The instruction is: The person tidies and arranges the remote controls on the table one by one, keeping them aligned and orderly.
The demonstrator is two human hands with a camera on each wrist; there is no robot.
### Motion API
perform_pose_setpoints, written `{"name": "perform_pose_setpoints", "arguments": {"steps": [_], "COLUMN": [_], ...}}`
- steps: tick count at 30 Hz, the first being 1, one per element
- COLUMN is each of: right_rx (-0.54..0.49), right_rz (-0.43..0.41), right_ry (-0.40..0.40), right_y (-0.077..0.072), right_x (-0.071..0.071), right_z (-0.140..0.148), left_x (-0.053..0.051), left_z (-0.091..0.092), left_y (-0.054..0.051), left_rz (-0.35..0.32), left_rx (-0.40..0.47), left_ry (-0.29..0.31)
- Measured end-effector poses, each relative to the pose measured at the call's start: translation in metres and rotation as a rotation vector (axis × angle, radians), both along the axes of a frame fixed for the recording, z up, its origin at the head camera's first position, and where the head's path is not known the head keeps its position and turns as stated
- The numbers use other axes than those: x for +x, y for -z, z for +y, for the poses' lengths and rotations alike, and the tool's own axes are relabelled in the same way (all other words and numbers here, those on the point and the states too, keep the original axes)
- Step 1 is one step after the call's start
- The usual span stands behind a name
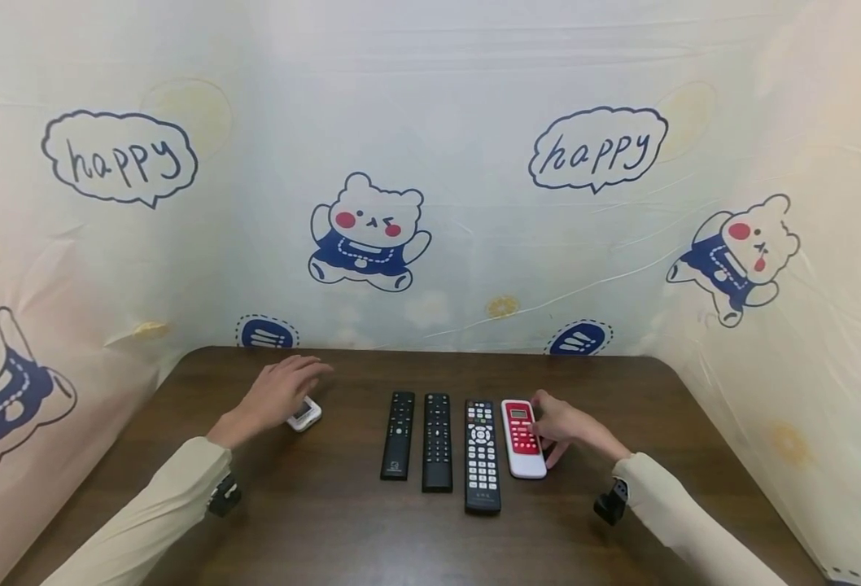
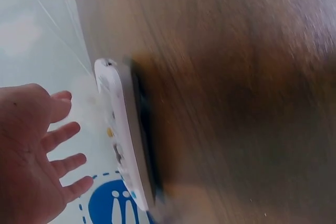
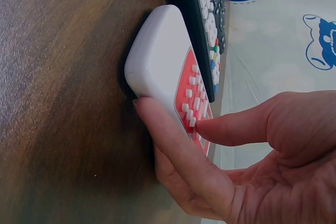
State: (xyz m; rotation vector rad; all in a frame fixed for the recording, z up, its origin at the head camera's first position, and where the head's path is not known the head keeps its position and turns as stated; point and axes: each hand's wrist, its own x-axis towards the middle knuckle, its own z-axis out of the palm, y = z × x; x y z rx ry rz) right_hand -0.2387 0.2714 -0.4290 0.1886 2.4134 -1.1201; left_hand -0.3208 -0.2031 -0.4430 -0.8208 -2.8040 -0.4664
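Observation:
On the left part of the table, my left hand (image 1: 277,396) hovers over a small white remote control (image 1: 304,414), partly covering it in the head view. In the left wrist view the fingers of that hand (image 2: 37,153) are spread and apart from the white remote (image 2: 123,135). My right hand (image 1: 564,423) holds the right edge of a white air-conditioner remote (image 1: 526,468) with a red button panel. Seen from the right wrist, the thumb lies on the buttons and the index finger lies along the side of this remote (image 3: 157,45).
Two slim black remotes (image 1: 398,435) (image 1: 438,443) and a larger black remote with white buttons (image 1: 482,456) lie in a row left of the red-and-white one. The brown wooden table (image 1: 343,529) meets a printed cloth backdrop (image 1: 474,268) behind and at both sides.

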Motion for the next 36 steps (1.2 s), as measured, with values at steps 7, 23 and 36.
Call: {"name": "perform_pose_setpoints", "arguments": {"steps": [7, 23, 36], "right_rx": [-0.002, 0.004, 0.081], "right_rz": [0.009, 0.039, 0.087], "right_ry": [-0.001, 0.036, 0.094], "right_y": [0.001, 0.007, 0.012], "right_x": [0.0, -0.002, 0.0], "right_z": [-0.001, 0.001, -0.007], "left_x": [-0.006, -0.005, -0.007], "left_z": [-0.01, -0.029, -0.042], "left_y": [0.006, 0.013, -0.001], "left_rz": [-0.052, -0.149, -0.29], "left_rx": [-0.013, -0.012, -0.07], "left_ry": [-0.007, -0.032, 0.059]}}
